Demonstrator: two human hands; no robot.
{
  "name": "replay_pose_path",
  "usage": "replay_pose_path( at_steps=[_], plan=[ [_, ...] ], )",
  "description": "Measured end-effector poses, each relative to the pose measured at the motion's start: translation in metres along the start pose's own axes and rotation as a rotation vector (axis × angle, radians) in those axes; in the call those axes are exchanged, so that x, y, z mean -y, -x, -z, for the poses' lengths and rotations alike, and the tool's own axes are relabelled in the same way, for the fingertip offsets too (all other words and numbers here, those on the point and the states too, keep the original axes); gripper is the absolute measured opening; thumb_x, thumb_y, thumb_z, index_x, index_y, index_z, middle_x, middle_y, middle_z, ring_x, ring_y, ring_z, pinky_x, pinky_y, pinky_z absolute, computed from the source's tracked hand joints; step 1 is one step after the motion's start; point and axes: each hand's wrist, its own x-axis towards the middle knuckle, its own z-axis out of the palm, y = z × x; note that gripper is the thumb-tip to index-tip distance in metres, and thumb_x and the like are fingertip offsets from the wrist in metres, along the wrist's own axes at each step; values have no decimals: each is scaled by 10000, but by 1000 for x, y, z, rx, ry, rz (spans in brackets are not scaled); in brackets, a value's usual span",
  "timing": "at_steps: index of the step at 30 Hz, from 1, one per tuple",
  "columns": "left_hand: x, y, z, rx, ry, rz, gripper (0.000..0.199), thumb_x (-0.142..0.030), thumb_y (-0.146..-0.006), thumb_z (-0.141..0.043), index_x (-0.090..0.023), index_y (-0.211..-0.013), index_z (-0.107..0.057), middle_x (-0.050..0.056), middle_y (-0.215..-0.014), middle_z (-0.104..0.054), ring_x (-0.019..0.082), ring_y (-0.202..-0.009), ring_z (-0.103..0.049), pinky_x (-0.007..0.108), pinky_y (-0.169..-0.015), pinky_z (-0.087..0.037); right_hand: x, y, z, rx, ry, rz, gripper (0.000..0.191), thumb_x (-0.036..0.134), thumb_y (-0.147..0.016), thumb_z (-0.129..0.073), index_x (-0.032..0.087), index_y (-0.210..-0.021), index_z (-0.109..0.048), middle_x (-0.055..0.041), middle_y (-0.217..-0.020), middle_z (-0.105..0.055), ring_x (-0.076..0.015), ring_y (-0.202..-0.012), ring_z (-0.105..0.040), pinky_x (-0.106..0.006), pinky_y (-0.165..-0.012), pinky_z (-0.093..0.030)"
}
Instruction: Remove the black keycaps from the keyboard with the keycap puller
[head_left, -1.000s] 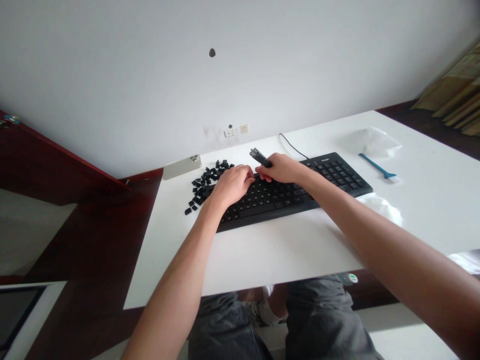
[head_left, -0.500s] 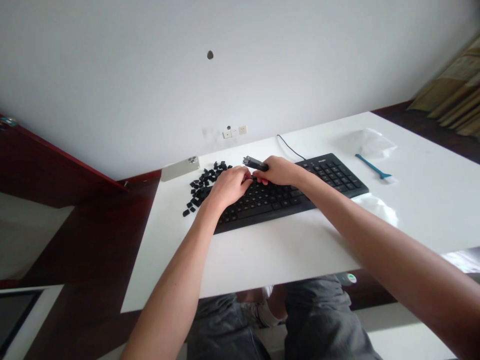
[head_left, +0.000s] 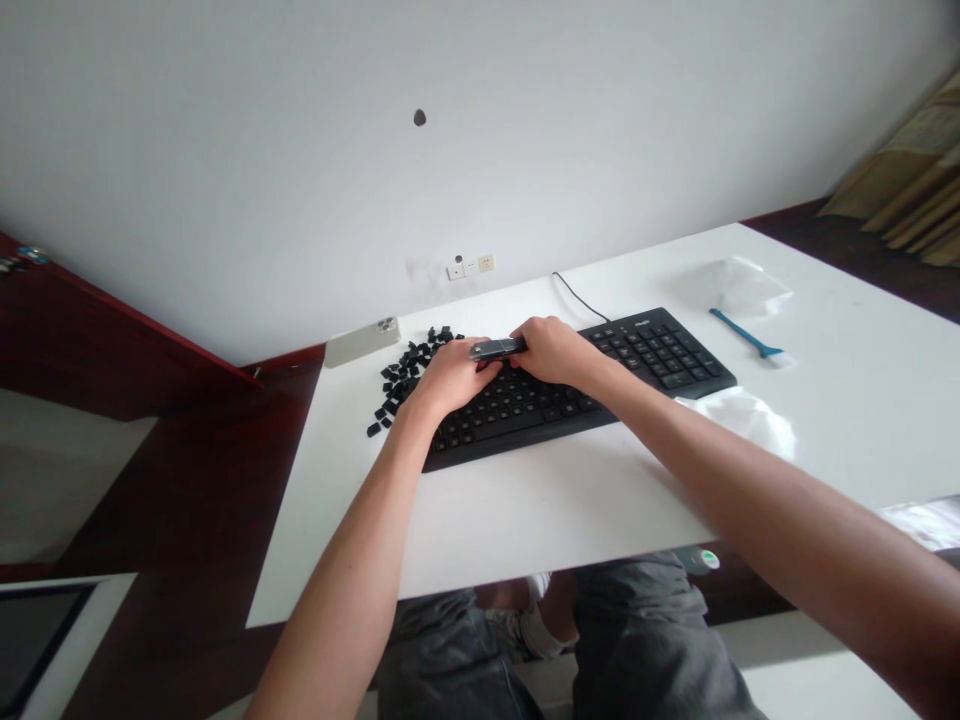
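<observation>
A black keyboard (head_left: pixel 517 425) lies at a slant on the white table, with many of its keys off on the left and middle part. My right hand (head_left: pixel 551 350) is closed around a slim black tool with a grey tip (head_left: pixel 496 348), held above the upper keys and pointing left. Beneath that tip, my left hand (head_left: pixel 454 372) rests over the keyboard's upper left part with fingers curled together. The tool partly covers its fingertips, so what they hold, if anything, is hidden. Loose black keycaps (head_left: pixel 395 375) lie scattered just left of my left hand.
A phone (head_left: pixel 364 342) lies at the table's back left. To the right of the keyboard are a blue brush (head_left: pixel 745 333), a clear plastic bag (head_left: pixel 752 287) and another crumpled bag (head_left: pixel 754 425). The keyboard cable (head_left: pixel 579 295) runs toward the wall.
My right hand has swung the tool's tip down and to the left, so it now lies across my left fingertips. My left hand has stayed at the same spot on the keyboard.
</observation>
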Motion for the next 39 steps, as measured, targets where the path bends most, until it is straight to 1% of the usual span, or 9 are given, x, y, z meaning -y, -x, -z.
replay_pose_path(
  at_steps=[6, 9, 14, 18, 20, 24, 29, 33, 39],
  plan=[
    [2, 0, -3, 4, -12, -16, 102, -232, -964, -662, -223, -890, -732, 36, -790, -705, 239, -786, -684, 337, -765, -517, -4, -2, 2, 20, -66, 60, 188, 236, -928, -645, 157, -867, -805, -143, -851, -777, -251, -811, -703, -321, -675, -407],
    [4, -1, -5, -13, -6, 0, 140, -230, -950, -676, -218, -813, -696, 29, -759, -694, 228, -744, -666, 336, -748, -512, -5, -3, 3, 21, -99, 92, 201, 252, -942, -652, 154, -841, -795, -128, -819, -770, -228, -772, -689, -312, -680, -412],
    [7, -2, -7, 0, 20, 17, 191, -264, -954, -666, -214, -770, -651, 29, -751, -687, 218, -718, -652, 348, -745, -515, 1, 0, 2, 0, -86, 56, 238, 304, -969, -650, 131, -903, -799, -166, -882, -779, -239, -801, -698, -308, -661, -397],
    [2, -2, -10, -38, 25, -12, 26, -223, -899, -674, -208, -920, -677, 60, -940, -742, 248, -876, -700, 353, -796, -535, 5, 0, -3, -36, -73, 8, 310, 378, -985, -627, 124, -950, -800, -196, -923, -779, -268, -814, -707, -320, -635, -378],
    [-2, -2, -14, -66, 15, 12, 59, -235, -890, -679, -206, -940, -668, 70, -983, -749, 265, -909, -707, 356, -789, -537, 6, 0, -6, -60, -65, 8, 313, 388, -979, -620, 135, -964, -805, -197, -939, -779, -284, -835, -711, -325, -641, -382],
    [-8, -2, -24, -104, -14, 79, 114, -312, -933, -671, -207, -979, -667, 84, -1022, -756, 295, -954, -716, 370, -788, -543, 7, 0, -7, -80, -35, 64, 254, 290, -946, -585, 163, -954, -805, -175, -929, -775, -288, -857, -715, -330, -658, -386],
    [-18, -3, -35, -163, -105, 64, 262, -348, -995, -625, -159, -1174, -654, 165, -1221, -709, 344, -1198, -643, 455, -1003, -529, 10, 3, -5, -96, 55, 83, 252, 243, -926, -541, 145, -925, -774, -172, -899, -766, -274, -815, -707, -338, -649, -353],
    [-25, -3, -36, -115, -113, 14, 281, -320, -1057, -525, -144, -1233, -654, 177, -1304, -695, 346, -1313, -599, 496, -1139, -458, 10, 3, -5, -86, 68, 69, 273, 270, -955, -527, 148, -943, -771, -182, -923, -773, -285, -834, -711, -341, -656, -357],
    [-26, -3, -34, -45, -87, 4, 314, -276, -1089, -441, -128, -1209, -690, 182, -1269, -739, 356, -1301, -638, 486, -1121, -486, 12, 1, -7, -100, 54, 74, 248, 246, -947, -531, 157, -919, -760, -177, -957, -781, -287, -874, -708, -340, -689, -369]
  ],
)
